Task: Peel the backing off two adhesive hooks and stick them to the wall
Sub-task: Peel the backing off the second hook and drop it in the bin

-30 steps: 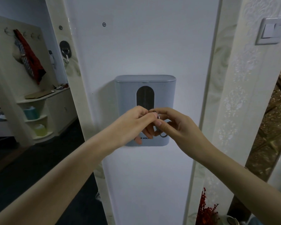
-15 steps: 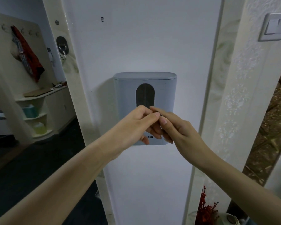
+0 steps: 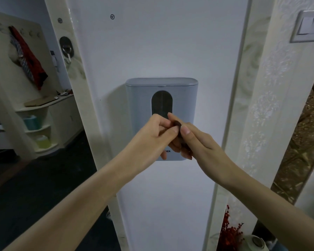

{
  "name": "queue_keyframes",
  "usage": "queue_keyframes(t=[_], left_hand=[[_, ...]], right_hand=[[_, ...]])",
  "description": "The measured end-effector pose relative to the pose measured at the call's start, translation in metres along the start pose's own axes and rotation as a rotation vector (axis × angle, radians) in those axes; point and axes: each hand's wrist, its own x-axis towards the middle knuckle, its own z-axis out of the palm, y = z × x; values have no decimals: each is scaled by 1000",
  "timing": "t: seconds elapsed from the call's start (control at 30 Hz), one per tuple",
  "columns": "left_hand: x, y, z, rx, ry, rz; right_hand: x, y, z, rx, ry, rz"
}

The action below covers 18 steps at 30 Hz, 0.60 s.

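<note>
A small dark adhesive hook point(image 3: 178, 125) is pinched between my two hands in front of the white wall point(image 3: 152, 51). My left hand point(image 3: 152, 136) grips it with thumb and forefinger from the left. My right hand point(image 3: 196, 142) holds it from the right, fingertips meeting the left hand's. Most of the hook is hidden by my fingers, and its backing cannot be made out. A second dark hook point(image 3: 66, 47) with a metal prong is stuck on the cream door frame at the upper left.
A grey wall-mounted holder point(image 3: 140, 105) sits right behind my hands. A light switch point(image 3: 306, 28) is at the upper right. Shelves point(image 3: 38, 127) and hanging red cloth point(image 3: 28, 57) are at the left. Red dried flowers point(image 3: 230, 232) stand at the bottom right.
My hands have stayed together in front of the holder and shifted slightly; the metal loop seen earlier is now covered, and a dark edge of the hook shows between my fingertips.
</note>
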Motion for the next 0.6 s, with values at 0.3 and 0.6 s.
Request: queue_keyframes(t=[0.3, 0.6], left_hand=[[-2, -1, 0, -51, -18, 0], [-4, -1, -2, -78, -51, 2]], right_hand=[[-2, -1, -2, 68, -42, 67], [-2, 0, -2, 83, -33, 64]])
